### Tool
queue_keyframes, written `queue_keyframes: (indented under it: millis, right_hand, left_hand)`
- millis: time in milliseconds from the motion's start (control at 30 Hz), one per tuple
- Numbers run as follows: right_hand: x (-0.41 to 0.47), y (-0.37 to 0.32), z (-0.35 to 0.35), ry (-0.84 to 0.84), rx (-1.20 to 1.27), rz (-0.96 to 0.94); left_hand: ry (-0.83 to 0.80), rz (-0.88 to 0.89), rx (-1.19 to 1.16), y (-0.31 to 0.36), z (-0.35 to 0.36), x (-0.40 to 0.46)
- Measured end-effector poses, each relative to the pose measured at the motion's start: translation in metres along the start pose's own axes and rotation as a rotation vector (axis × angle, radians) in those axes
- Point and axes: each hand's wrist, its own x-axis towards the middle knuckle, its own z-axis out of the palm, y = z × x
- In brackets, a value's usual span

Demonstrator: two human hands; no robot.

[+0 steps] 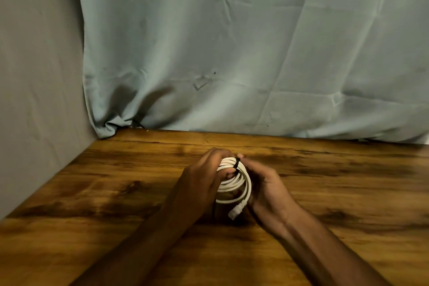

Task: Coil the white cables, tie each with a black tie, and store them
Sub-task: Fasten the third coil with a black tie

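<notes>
Both hands met over the middle of the table [336, 193], close together with the coil [234, 183] held between them, a little above the wood. The left hand [202, 181] gripped the coil from its side, fingers curled over the top loops and the thumb pressed in against the white strands. The right hand [267, 188] cupped the other side, its fingers curled along the outer loop and the fingertips reaching up to the top, where they met the tie [236, 165]. That tie, thin and black, ran across the loops at the upper part of the coil, just between the two sets of fingertips; whether it was fully fastened I could not tell. The cable was wound in several neat rounds, standing roughly on edge, and its plug [235, 212] hung free from the bottom of the coil, near the right wrist. A thin dark strand showed beneath the coil, too faint to make out. Behind the table hung a pale green curtain [232, 42], and a grey wall [34, 76] closed in the left side.
</notes>
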Motion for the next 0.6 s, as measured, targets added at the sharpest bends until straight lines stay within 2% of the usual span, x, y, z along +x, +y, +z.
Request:
queue_keyframes:
  millis: [100,233,367,600]
  right_hand:
    - [-0.003,-0.004,-0.001,-0.019,0.08,0.032]
    - [-0.003,-0.008,-0.001,0.034,0.065,0.027]
    - [0.001,-0.007,-0.006,0.187,-0.047,-0.173]
    - [-0.003,-0.005,-0.004,0.396,-0.498,-0.586]
  left_hand:
    - [-0.012,0.009,-0.029,0.005,0.003,0.001]
    - [-0.118,-0.012,-0.066,0.006,0.009,-0.002]
    - [-0.142,-0.08,-0.145,0.001,0.016,-0.003]
    - [-0.199,-0.183,-0.133,-0.004,0.023,-0.005]
